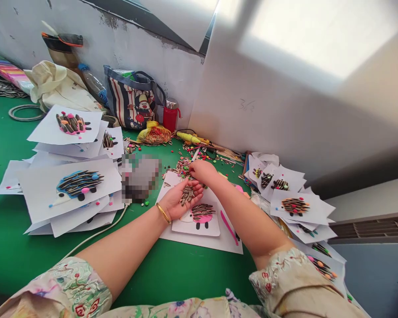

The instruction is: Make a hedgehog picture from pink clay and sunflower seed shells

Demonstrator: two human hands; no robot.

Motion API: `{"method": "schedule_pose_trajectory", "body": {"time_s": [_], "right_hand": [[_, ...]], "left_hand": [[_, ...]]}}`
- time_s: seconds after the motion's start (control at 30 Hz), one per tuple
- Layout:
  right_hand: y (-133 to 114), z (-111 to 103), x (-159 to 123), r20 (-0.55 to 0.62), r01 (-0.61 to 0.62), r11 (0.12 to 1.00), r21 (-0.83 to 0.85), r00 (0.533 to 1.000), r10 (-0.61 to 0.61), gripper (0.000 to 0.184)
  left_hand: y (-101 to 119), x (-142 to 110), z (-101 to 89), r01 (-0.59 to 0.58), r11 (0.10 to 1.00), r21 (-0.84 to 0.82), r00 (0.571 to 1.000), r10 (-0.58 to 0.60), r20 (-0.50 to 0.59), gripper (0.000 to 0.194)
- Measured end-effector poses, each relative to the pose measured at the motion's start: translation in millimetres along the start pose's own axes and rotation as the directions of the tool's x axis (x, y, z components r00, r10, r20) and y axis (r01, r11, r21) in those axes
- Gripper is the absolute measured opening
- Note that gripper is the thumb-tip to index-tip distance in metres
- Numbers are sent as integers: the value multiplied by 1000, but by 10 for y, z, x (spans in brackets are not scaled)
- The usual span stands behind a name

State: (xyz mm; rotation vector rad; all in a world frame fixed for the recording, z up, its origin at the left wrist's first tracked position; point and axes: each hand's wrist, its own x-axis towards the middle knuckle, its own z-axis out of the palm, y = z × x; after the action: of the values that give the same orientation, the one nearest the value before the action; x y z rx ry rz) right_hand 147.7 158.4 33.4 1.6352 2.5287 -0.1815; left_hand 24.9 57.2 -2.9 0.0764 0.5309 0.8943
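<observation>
While the unclenched left hand (178, 202) cups sunflower seeds (186, 195), nearer the hedgehog card (203, 218), the right hand (200, 170), whose grip cannot be told, sits just beyond.

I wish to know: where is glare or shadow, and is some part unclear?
Head view: glare washes out the upper right of the white panel, with dark shadow toward its lower right; same view, a pixelated patch hides what lies beside the left card stack, while the seeds in the left hand look fairly sharp.
</observation>
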Motion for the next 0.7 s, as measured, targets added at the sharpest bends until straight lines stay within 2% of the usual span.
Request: {"method": "schedule_pose_trajectory", "body": {"time_s": [0.3, 0.47, 0.57, 0.7], "right_hand": [[48, 31, -75, -98, -43, 996, 81, 994, 51, 20], [131, 74, -143, -148, -43, 973, 227, 986, 78, 22], [165, 85, -204, -151, -17, 947, 322, 986, 69, 29], [216, 65, -453, -194, 3, 875, 484, 976, 103, 29]], "left_hand": [[-2, -36, 36, -10, 999, 38, 1000, 10, -17, 31], [-1, -51, 43, -13, 999, 33, 1000, 14, -18, 29], [4, -52, 48, -14, 1000, 26, 1000, 14, -22, 29], [14, -53, 58, 4, 1000, 25, 1000, -4, -11, 31]]}}
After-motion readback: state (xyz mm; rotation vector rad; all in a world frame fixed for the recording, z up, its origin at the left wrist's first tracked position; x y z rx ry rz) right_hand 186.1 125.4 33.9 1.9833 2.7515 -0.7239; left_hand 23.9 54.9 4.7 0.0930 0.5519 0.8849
